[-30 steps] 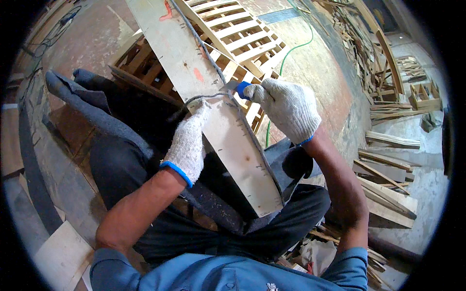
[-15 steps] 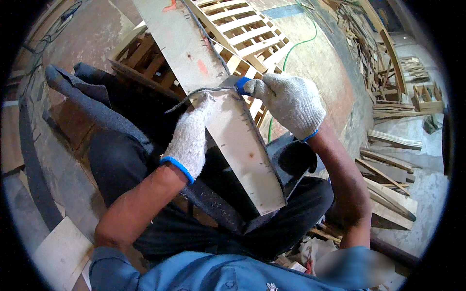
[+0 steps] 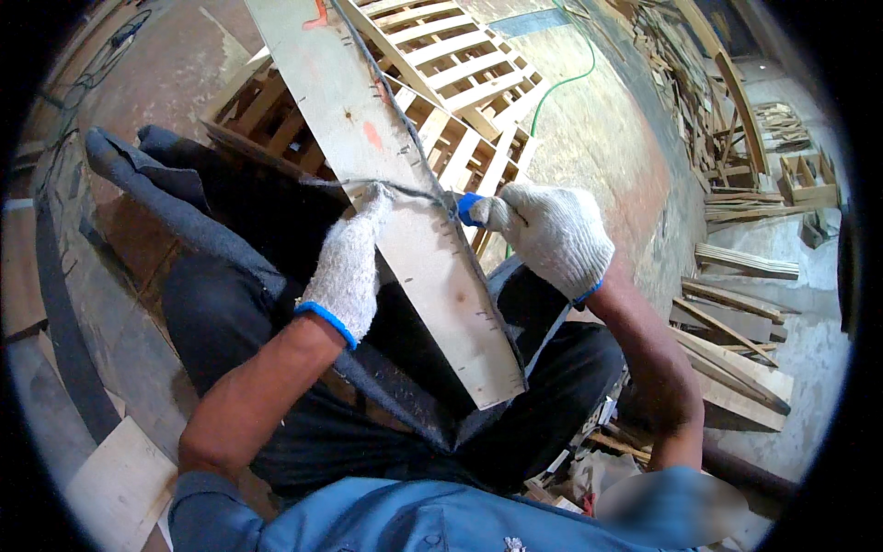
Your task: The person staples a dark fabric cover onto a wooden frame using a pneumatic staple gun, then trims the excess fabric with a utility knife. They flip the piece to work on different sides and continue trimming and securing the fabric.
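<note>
A long pale wooden board (image 3: 432,262) slants over my lap, with staples along its right edge and dark grey felt (image 3: 492,317) attached there. My left hand (image 3: 354,248), in a white knitted glove, is closed on a thin felt strip (image 3: 409,190) that crosses the board. In its matching glove, my right hand (image 3: 547,230) grips a small blue-handled tool, apparently a utility knife (image 3: 470,209), at the board's right edge where the strip meets it. My fingers partly hide the tool, and its blade is hard to make out.
Slatted wooden pallets (image 3: 451,55) lie beyond the board. Folded grey felt (image 3: 198,216) spreads to my left over my leg. A green hose (image 3: 561,83) curves across the floor. Scrap wood (image 3: 676,110) and loose planks (image 3: 736,368) lie along the right.
My right hand and the blue tool have moved slightly down. The strip now runs straighter across the board toward the tool. My left hand and the board have shifted a little left.
</note>
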Tool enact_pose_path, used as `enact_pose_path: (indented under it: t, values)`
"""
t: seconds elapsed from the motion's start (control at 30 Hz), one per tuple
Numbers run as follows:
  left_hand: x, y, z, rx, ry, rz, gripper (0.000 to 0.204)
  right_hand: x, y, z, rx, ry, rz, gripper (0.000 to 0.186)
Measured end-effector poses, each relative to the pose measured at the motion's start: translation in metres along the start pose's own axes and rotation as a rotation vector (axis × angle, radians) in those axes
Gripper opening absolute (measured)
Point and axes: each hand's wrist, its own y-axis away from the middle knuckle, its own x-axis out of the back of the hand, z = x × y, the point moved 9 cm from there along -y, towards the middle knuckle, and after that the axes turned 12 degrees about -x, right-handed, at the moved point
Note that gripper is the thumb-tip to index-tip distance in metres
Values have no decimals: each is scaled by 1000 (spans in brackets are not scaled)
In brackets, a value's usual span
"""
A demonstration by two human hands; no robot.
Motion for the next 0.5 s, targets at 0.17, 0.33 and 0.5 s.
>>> enact_pose_path:
  t: [0.17,0.33,0.5]
  values:
    - [-2,-1,2,-60,10,-29,46,5,-7,-2,9,-87,59,33]
    - [-5,0,1,-49,34,7,46,0,-7,-1,-12,-17,-4,39]
    - [-5,0,4,-71,-27,18,45,-2,6,8,-26,-71,-35,42]
